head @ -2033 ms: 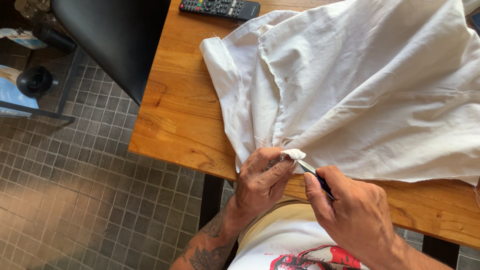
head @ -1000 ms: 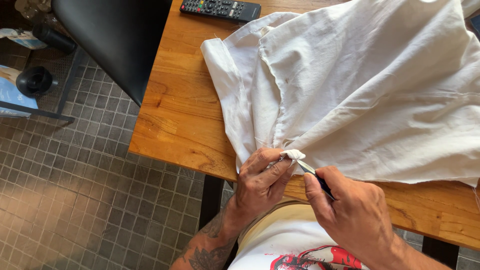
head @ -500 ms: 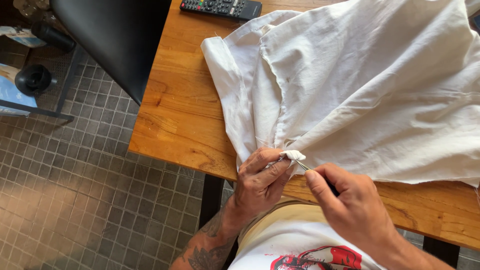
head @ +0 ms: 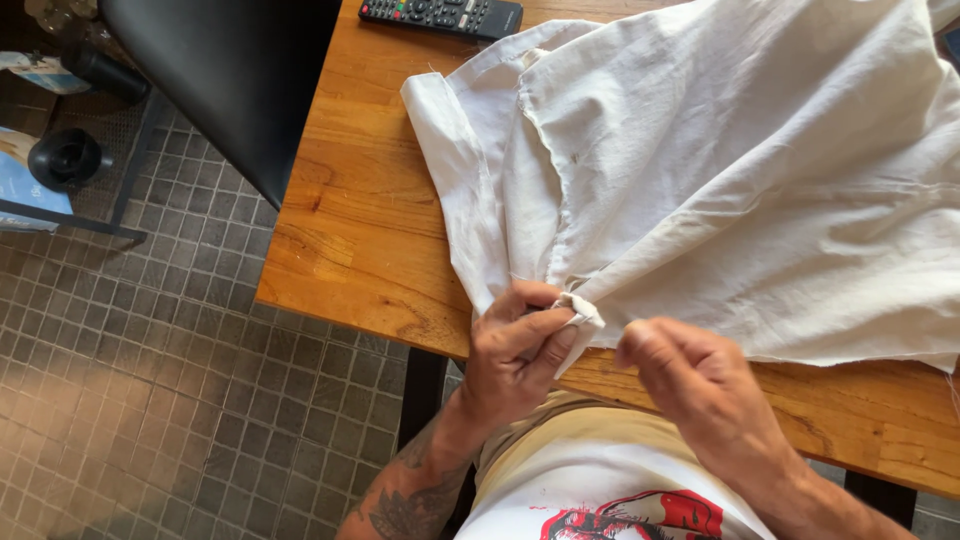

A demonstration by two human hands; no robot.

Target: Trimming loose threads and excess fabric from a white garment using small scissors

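Note:
A large white cloth (head: 750,170) lies crumpled over a wooden table (head: 350,230). My left hand (head: 515,350) pinches a small folded corner of the cloth at the table's near edge, thumb pressed on top. My right hand (head: 700,385) hovers just right of that corner, a little apart from it. Its fingers are curled with the tips pressed together, and it is slightly blurred. Nothing shows between its fingertips, and the thin dark tool seen earlier is not visible.
A black remote control (head: 440,14) lies at the table's far edge. A black chair (head: 230,70) stands at the table's left side over a grey tiled floor (head: 150,400). A black round object (head: 62,158) sits on the floor at far left.
My right hand has drawn back to the right, away from the pinched corner, and the thin dark tool it held against the cloth no longer shows. My left hand keeps its grip.

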